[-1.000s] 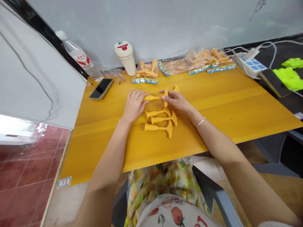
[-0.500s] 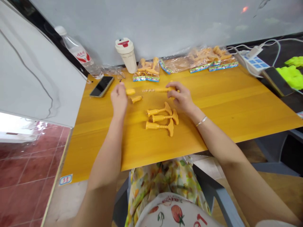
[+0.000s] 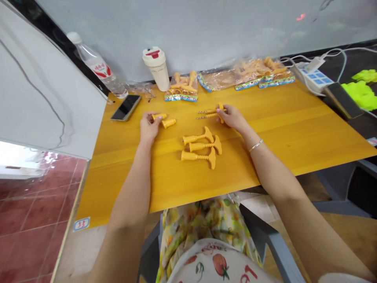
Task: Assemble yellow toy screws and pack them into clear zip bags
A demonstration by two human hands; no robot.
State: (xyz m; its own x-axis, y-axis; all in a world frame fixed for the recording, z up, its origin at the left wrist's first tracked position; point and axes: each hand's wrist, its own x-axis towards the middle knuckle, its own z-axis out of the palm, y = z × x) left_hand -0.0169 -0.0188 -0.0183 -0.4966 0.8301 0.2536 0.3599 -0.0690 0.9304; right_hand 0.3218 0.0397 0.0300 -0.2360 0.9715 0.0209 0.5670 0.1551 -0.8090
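Note:
My left hand (image 3: 149, 126) rests on the wooden table (image 3: 294, 129), its fingers pinched on a small orange cap (image 3: 159, 116). A second orange cap (image 3: 169, 123) lies just to its right. My right hand (image 3: 232, 116) is closed on the handle end of two thin orange screw pieces (image 3: 207, 113) that point left. Three whole orange T-handled toys (image 3: 200, 148) lie side by side in the middle, between and nearer than both hands.
Along the back edge stand a water bottle (image 3: 96, 67), a white cup (image 3: 157, 68) and several clear bags of orange toys (image 3: 181, 87). A black phone (image 3: 126, 107) lies at the left. A power strip (image 3: 313, 72), a second phone (image 3: 341, 100) and green pieces (image 3: 362, 92) are at the right.
A second ago both hands held one toy together. They have pulled apart: my left hand carried a cap off to the left, my right hand kept the screw pieces.

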